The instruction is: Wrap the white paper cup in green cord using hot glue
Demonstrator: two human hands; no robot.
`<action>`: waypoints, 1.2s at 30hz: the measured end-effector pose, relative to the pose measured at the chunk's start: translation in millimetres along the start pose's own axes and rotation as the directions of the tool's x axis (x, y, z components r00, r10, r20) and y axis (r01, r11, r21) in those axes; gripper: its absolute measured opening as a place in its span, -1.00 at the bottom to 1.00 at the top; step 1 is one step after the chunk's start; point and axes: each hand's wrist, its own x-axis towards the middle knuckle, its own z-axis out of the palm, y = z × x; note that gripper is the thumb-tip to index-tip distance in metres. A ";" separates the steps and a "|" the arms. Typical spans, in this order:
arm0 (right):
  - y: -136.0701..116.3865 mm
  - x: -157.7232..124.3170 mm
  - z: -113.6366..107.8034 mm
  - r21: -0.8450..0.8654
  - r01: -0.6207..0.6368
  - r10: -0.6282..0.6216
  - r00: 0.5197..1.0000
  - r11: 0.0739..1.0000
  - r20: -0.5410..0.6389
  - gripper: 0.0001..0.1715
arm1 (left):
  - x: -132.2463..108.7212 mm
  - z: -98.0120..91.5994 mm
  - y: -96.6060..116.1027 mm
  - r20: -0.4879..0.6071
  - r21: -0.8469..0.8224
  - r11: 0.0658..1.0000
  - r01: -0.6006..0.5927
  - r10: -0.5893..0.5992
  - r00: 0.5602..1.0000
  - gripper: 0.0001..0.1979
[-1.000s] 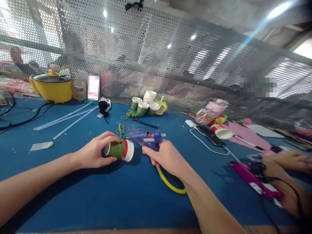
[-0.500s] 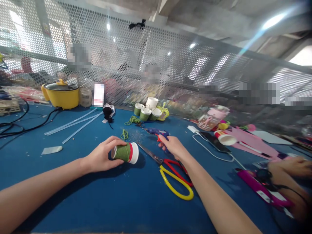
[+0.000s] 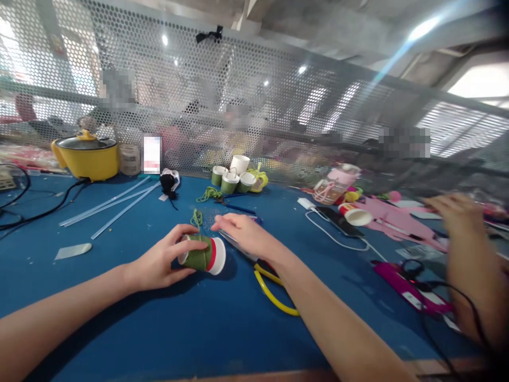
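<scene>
My left hand (image 3: 165,258) is closed around a paper cup (image 3: 201,253) lying on its side, wrapped in green yarn with a red band near its white rim. A strand of green yarn (image 3: 196,217) runs from the cup to a small loose bunch behind it. My right hand (image 3: 240,232) hovers just right of the cup, fingers stretched toward the yarn, with nothing visible in them. Below it lie scissors (image 3: 274,297) with yellow and red handles, partly covered by my wrist. The blue glue gun (image 3: 257,219) lies behind my right hand, mostly hidden.
Several green-wrapped cups (image 3: 229,183) stand at the back by the mesh screen. Clear glue sticks (image 3: 119,212) and a yellow pot (image 3: 89,156) are at left. A phone (image 3: 338,222), a purple power strip (image 3: 411,286) and another person's arm (image 3: 471,265) are at right.
My right hand has let go of the glue gun and moved left toward the cup and yarn. The cup has tilted slightly in my left hand. The other person's arm has risen.
</scene>
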 end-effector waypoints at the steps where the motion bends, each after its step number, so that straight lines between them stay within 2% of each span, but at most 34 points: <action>1: -7.6 -0.2 5.7 0.068 0.043 -0.047 0.997 0.997 0.060 -0.56 | -0.2 0.0 0.5 0.006 0.010 1.000 -0.012 0.012 1.000 -0.55; 4: -20.9 -1.2 19.9 0.147 0.066 -0.083 0.990 0.987 0.112 -0.70 | -0.2 0.1 1.3 0.010 0.024 0.999 -0.042 0.042 0.999 -0.55; 8: -26.1 -5.0 25.5 0.253 -0.086 0.057 0.991 0.964 0.119 -0.77 | 0.7 0.4 1.6 0.013 0.036 0.998 -0.058 0.057 0.998 -0.57; 13: -29.0 -8.8 21.9 0.241 -0.130 0.105 0.988 0.962 0.114 -0.82 | 1.5 0.8 3.1 0.010 0.044 0.996 -0.077 0.077 0.997 -0.54; 19: -26.0 -12.4 23.3 0.201 -0.059 0.045 0.996 0.978 0.075 -0.85 | 0.0 1.8 3.9 0.018 0.038 0.996 -0.079 0.078 0.997 -0.50; 22: -22.4 -13.3 24.8 0.222 0.009 -0.004 1.000 0.975 -0.020 -0.85 | -0.8 1.7 3.2 0.014 0.023 0.998 -0.060 0.060 0.998 -0.48; 25: -15.7 -11.0 23.6 0.327 0.057 -0.012 0.990 0.943 -0.138 -0.81 | -0.4 1.6 2.1 -0.038 -0.064 0.997 0.035 -0.038 0.999 -0.42; 28: -7.2 -6.7 20.7 0.439 0.092 0.014 0.973 0.894 -0.232 -0.78 | 1.1 2.6 0.9 -0.057 -0.221 0.958 0.181 -0.198 0.979 -0.46; 32: -0.7 -2.4 18.5 0.527 0.162 0.010 0.951 0.834 -0.309 -0.84 | 3.8 4.0 1.2 0.037 -0.415 0.835 0.363 -0.383 0.923 -0.51; 36: -1.7 -2.8 17.3 0.511 0.187 0.000 0.939 0.839 -0.344 -0.85 | 5.4 2.0 4.5 0.136 -0.471 0.754 0.458 -0.451 0.882 -0.50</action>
